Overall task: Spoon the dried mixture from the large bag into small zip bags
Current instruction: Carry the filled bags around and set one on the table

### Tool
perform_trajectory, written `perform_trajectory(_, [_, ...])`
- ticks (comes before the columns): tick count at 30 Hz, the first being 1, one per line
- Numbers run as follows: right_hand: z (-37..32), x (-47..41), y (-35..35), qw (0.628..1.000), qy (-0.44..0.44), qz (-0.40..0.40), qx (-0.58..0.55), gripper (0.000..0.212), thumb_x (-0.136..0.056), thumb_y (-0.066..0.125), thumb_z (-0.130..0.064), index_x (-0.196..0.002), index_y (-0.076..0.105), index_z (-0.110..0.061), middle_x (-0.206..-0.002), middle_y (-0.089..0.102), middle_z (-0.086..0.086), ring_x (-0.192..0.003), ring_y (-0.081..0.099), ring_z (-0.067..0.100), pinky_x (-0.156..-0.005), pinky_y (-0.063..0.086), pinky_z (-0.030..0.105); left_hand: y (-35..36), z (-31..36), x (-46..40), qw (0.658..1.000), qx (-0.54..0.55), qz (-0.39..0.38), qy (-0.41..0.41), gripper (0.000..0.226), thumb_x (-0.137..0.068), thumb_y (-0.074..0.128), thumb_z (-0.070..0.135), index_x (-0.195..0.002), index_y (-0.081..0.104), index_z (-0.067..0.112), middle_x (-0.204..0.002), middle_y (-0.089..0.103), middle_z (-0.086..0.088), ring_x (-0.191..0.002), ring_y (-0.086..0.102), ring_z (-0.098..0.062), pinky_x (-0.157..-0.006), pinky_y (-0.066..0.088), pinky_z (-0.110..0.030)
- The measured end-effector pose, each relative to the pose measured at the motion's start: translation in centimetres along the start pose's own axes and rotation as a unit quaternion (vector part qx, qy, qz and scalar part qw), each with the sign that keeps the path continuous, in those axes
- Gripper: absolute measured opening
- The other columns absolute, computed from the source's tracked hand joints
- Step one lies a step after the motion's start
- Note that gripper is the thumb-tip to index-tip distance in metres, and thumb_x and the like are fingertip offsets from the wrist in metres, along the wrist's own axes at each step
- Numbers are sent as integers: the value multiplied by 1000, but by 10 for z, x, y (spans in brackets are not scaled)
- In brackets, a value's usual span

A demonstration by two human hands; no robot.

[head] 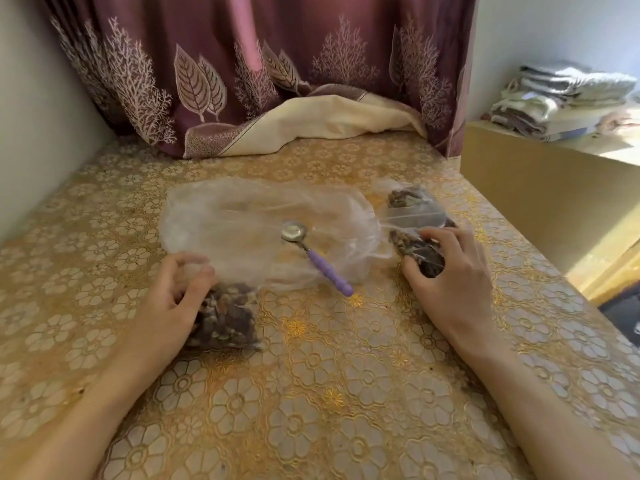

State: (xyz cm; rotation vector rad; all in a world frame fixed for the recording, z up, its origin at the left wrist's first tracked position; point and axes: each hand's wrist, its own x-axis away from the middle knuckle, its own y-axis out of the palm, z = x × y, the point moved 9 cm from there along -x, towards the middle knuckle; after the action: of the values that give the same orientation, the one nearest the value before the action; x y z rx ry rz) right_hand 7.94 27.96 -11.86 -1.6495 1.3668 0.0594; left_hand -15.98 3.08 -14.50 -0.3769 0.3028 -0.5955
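Both forearms framed the table: left hand (173, 292) pinched a filled zip bag (225, 317), right hand (450, 271) gripped another (420, 251); sealing firmly would prevent spills.

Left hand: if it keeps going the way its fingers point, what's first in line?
The left hand points up and right, fingers already at the small filled bag. Straight on, it would most likely meet the large clear bag; the spoon lies further right.
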Motion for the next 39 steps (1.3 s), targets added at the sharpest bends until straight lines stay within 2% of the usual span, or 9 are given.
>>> perform_trajectory(4, [3, 8, 0, 1000, -6, 12, -13, 37, -77, 74, -14, -112, 63, -8, -112, 58, 12, -104, 52, 32, -84, 43, 37, -1, 5, 2, 1000, -14, 18, 4, 25, -69, 43, 73, -89, 50, 58, -87, 61, 35, -79, 60, 14, -54, 47, -14])
perform_trajectory(8, [1, 9, 1, 999, -28, 20, 4, 36, -78, 68, -20, -111, 64, -4, -112, 59, 15, -101, 53, 32, -88, 38, 31, -4, -10, 10, 996, -41, 32, -75, 46, -66, 37, 87, -101, 47, 58, -94, 60, 21, -79, 63, -7, -63, 53, -39])
perform_trajectory(13, [3, 5, 7, 998, 17, -59, 10, 39, -77, 75, -13, -112, 63, -2, -114, 58, 17, -103, 51, 31, -89, 40, 37, 9, -14, 21, 981, 4, 80, -179, 11, -89, 45, 54, -97, 48, 47, -96, 60, 10, -84, 60, -8, -59, 51, -29])
perform_trajectory(18, [21, -16, -5, 947, 184, -219, -144, 28, -85, 68, -15, -111, 58, -20, -106, 53, -8, -101, 54, 15, -80, 39, 7, 11, 0, 13, 959, -1, 77, -272, 47, -94, 43, 47, -123, 44, 11, -113, 51, -1, -98, 50, -16, -84, 42, -36])
perform_trajectory(21, [40, 0, -41, 885, 338, -228, -224, 23, -88, 65, -19, -102, 56, -34, -111, 58, -5, -102, 57, 13, -80, 52, 26, 16, 18, 19, 945, 25, 41, -323, 44, -95, 43, 44, -117, 46, 7, -109, 55, -11, -96, 53, -23, -81, 47, -37])
perform_trajectory(23, [48, 18, -75, 843, 423, -204, -263, 23, -90, 64, -18, -103, 56, -35, -113, 59, 3, -96, 60, 13, -71, 57, 31, 24, 38, 29, 941, 37, 14, -337, 38, -95, 43, 43, -111, 46, 9, -100, 56, -8, -86, 55, -19, -69, 46, -30])
perform_trajectory(25, [52, 35, -117, 820, 473, -171, -273, 24, -90, 63, -13, -108, 57, -27, -111, 60, 6, -89, 61, 9, -58, 52, 16, 34, 61, 44, 937, 22, -28, -348, 38, -95, 43, 45, -107, 48, 9, -95, 55, -5, -84, 55, -20, -69, 44, -31])
perform_trajectory(32, [63, 109, -282, 782, 574, -71, -232, 20, -90, 63, -8, -103, 63, -22, -106, 63, 0, -92, 61, 7, -58, 46, 12, 68, 143, 113, 907, -22, -170, -384, 25, -94, 46, 43, -83, 50, 21, -85, 53, 4, -77, 51, -16, -71, 36, -34])
perform_trajectory(39, [65, 186, -400, 734, 636, 106, -215, 26, -88, 64, -5, -92, 65, -30, -98, 65, -8, -77, 63, -6, -53, 46, 8, 137, 222, 138, 893, -81, -355, -263, 22, -95, 47, 36, -85, 54, 18, -71, 60, -6, -58, 52, -21, -45, 40, -26])
